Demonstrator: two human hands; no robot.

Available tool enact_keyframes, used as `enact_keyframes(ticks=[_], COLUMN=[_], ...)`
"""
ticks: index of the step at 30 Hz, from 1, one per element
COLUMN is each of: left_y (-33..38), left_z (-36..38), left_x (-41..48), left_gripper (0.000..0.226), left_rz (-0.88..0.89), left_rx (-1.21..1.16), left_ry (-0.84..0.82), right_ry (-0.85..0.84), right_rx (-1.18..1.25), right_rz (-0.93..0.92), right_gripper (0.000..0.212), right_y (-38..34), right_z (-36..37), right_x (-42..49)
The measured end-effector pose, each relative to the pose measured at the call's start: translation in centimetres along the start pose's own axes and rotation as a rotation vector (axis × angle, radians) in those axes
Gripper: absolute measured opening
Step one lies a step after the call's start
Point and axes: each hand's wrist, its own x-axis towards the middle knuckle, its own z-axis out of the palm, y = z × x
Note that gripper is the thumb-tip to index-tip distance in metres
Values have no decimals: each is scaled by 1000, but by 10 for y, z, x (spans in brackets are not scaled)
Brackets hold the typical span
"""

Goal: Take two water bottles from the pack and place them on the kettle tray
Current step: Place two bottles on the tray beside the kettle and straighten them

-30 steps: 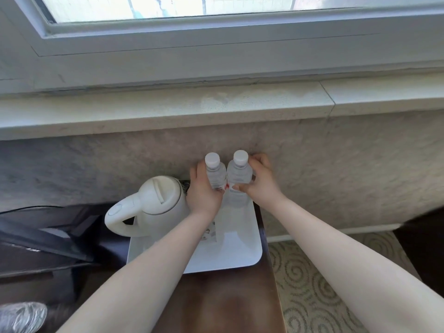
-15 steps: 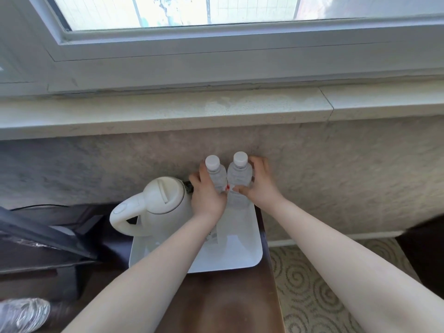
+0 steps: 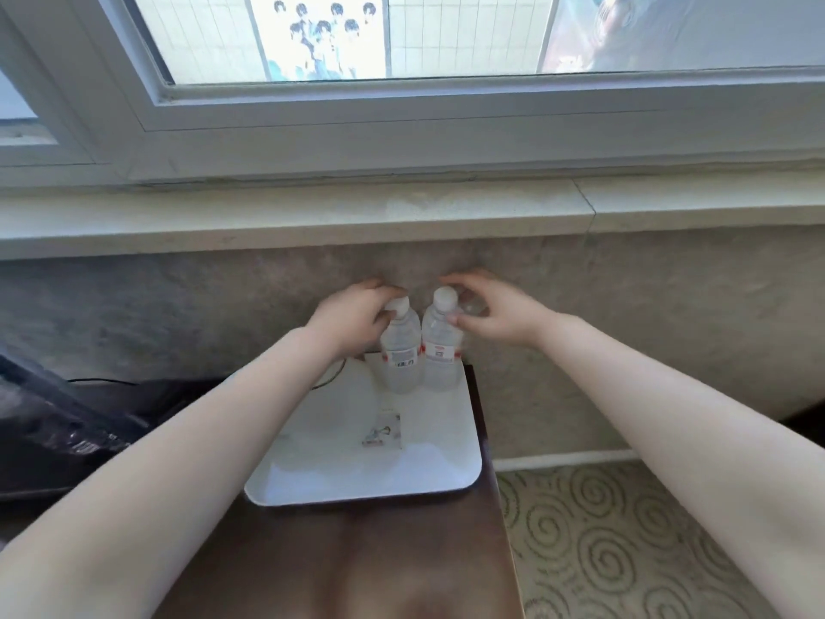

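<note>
Two clear water bottles with white caps stand upright, side by side and touching, on the far right corner of the white tray [image 3: 312, 480]. My left hand [image 3: 352, 319] grips the left bottle [image 3: 400, 355] at its cap and neck. My right hand [image 3: 495, 312] arches over the right bottle [image 3: 442, 355], with the thumb on its shoulder and the fingers around the cap. My left forearm hides the kettle. The pack is out of view.
The tray lies on a brown table [image 3: 357, 565] against a grey wall under a window sill [image 3: 402, 212]. A small sachet [image 3: 383, 431] lies on the tray. A black object [image 3: 58, 435] lies to the left, and patterned carpet [image 3: 625, 529] to the right.
Both hands have slid up from the bottles' bodies to their caps and necks. The bottles stand on the tray. The view has shifted, and my left arm now covers the kettle.
</note>
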Motion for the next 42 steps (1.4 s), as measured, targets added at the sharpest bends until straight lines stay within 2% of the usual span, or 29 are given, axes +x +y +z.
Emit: enact_keyframes(ticks=[2, 4, 10, 27, 37, 42], left_y=[-2, -1, 5, 20, 21, 24], left_z=[-3, -4, -2, 9, 11, 15], left_x=[6, 11, 18, 23, 28, 31], left_gripper=[44, 44, 42, 35, 34, 41], left_rz=[34, 85, 70, -123, -172, -225], left_rx=[75, 125, 107, 115, 96, 52], left_ry=[-40, -100, -134, -21, 11, 28], right_ry=[-108, -177, -204, -32, -14, -5], right_rx=[-200, -339, -503, -524, -498, -497], right_rz=[-27, -46, -5, 141, 223, 284], right_gripper=[48, 41, 41, 39, 37, 44], right_y=[-12, -22, -35, -42, -45, -45], right_z=[-9, -12, -8, 10, 10, 7], right_x=[8, 16, 29, 32, 33, 32])
